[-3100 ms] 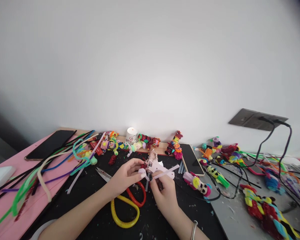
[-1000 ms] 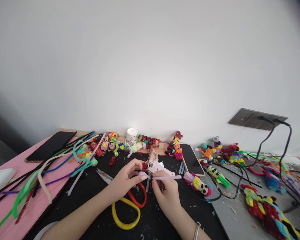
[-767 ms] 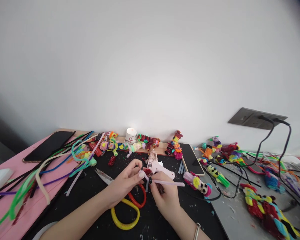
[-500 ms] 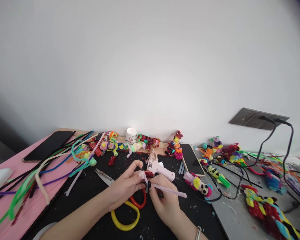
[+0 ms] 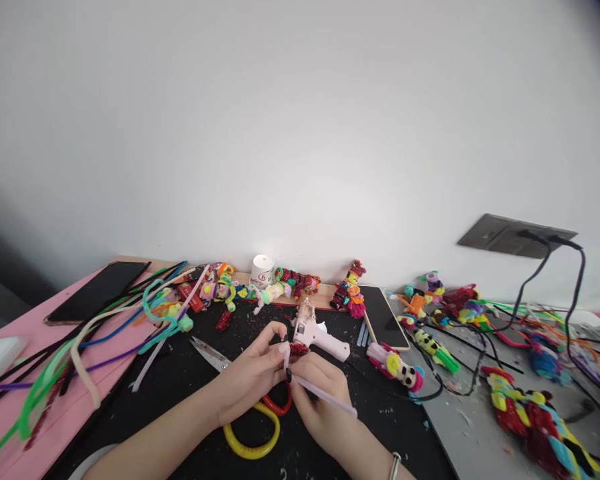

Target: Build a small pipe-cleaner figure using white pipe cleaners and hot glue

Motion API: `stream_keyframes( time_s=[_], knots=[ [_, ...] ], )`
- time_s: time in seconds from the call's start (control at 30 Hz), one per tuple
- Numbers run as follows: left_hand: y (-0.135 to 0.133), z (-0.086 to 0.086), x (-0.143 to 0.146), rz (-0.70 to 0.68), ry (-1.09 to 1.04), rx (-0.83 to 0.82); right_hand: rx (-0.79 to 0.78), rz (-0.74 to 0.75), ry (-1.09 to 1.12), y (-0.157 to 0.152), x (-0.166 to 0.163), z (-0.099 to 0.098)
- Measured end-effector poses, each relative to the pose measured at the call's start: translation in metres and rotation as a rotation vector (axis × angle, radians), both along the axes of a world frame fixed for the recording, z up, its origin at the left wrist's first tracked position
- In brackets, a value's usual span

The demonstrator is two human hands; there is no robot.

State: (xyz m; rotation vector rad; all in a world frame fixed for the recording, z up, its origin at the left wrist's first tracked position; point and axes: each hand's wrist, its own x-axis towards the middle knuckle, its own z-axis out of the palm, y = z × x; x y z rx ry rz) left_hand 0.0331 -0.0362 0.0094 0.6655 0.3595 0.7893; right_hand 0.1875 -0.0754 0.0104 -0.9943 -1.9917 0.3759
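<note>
Between the fingertips of my left hand (image 5: 257, 370) is a small piece with dark red fuzzy pipe cleaner (image 5: 299, 349) on it, mostly hidden by the fingers. My right hand (image 5: 325, 400) is closed on a pale lilac pipe cleaner (image 5: 330, 398), whose free end sticks out to the lower right. Its other end runs up to the left fingertips, beside a small black part. Under my hands lie scissors (image 5: 253, 443) with yellow and red handles, blades to the left. Just beyond the fingers rests a pale pink glue gun (image 5: 325, 340).
Loose coloured pipe cleaners (image 5: 75, 353) and a dark phone (image 5: 97, 293) lie at left on a pink board. A paper cup (image 5: 263, 270) and several pipe-cleaner figures line the wall. Another phone (image 5: 383, 320) lies right of centre. Black cords run from the wall socket (image 5: 515, 235).
My right hand has turned and shifted slightly left, swinging the free end of the lilac pipe cleaner down and left. More of the dark red piece shows above the fingers. My left hand barely moved.
</note>
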Motion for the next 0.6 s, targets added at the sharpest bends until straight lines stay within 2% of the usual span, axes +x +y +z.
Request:
stream_keyframes(
  time_s=[0.2, 0.4, 0.6],
  knots=[
    [0.002, -0.001, 0.000, 0.029, 0.039, 0.077, 0.019, 0.035, -0.001, 0.000, 0.000, 0.001],
    [0.006, 0.002, -0.007, 0.155, 0.321, 0.397, 0.005, -0.030, 0.021, -0.001, 0.002, 0.002],
    [0.007, 0.004, -0.012, 0.233, 0.441, 0.600, -0.075, -0.100, 0.055, 0.001, 0.002, 0.007]
  ],
)
